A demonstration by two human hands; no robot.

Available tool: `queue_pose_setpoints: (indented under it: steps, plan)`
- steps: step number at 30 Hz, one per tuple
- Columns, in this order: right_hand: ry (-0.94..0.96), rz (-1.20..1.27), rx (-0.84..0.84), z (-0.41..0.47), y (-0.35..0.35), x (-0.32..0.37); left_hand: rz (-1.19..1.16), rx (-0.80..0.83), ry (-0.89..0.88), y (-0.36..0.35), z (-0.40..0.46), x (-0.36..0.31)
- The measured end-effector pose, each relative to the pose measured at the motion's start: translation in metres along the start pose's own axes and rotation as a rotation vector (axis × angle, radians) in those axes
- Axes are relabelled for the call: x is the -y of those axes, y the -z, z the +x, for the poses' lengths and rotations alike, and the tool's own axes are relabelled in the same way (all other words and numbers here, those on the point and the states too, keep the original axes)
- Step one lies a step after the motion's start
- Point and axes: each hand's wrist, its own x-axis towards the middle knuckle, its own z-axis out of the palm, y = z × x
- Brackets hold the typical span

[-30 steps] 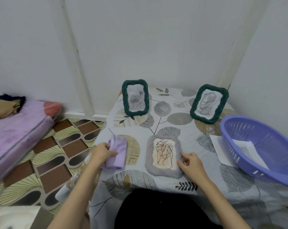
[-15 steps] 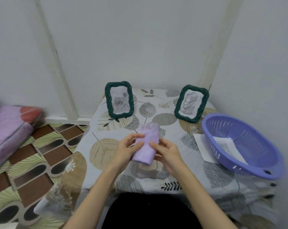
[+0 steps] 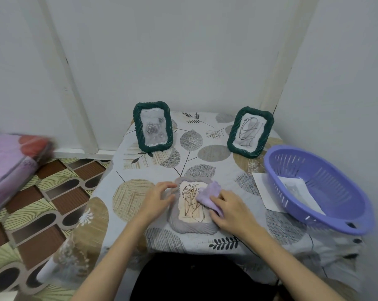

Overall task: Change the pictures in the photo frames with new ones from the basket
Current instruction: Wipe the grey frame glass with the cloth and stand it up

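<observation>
Right hand [image 3: 231, 208] grip presses a lilac cloth [image 3: 207, 195] onto the grey frame [image 3: 190, 228] lying beneath it; left hand [image 3: 158, 197], fingers spread, steadies the opposite edge; hard rubbing could slide the frame

A grey rope-edged photo frame [image 3: 191, 225] lies flat, face up, at the near middle of the desk [image 3: 207, 153], showing a cream picture with a black line drawing [image 3: 189, 203]. A folded lilac cloth [image 3: 207, 195] rests on its upper right corner. At eleven o'clock from it a dark green rope-edged photo frame with a grey rose picture [image 3: 153, 127] stands upright. At one o'clock a second dark green rope-edged frame with a scribbled line drawing [image 3: 250, 132] stands leaning, tilted to the right. At three o'clock sits a purple slotted plastic basket [image 3: 320, 187], a printed sheet [image 3: 296, 187] lying inside and a white paper sheet [image 3: 263, 192] tucked partly under its rim.
</observation>
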Motion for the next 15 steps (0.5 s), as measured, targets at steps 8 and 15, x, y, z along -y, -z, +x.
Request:
queue_pose_setpoints:
  steps: [8,15]
  plan:
    - [-0.085,0.090,0.093,0.000,-0.012,-0.006,0.350,0.466,0.016,0.013,0.020,0.015]
    - [-0.036,0.026,0.011,0.031,-0.022,-0.009,0.500,0.604,0.021,0.015,0.024,0.010]
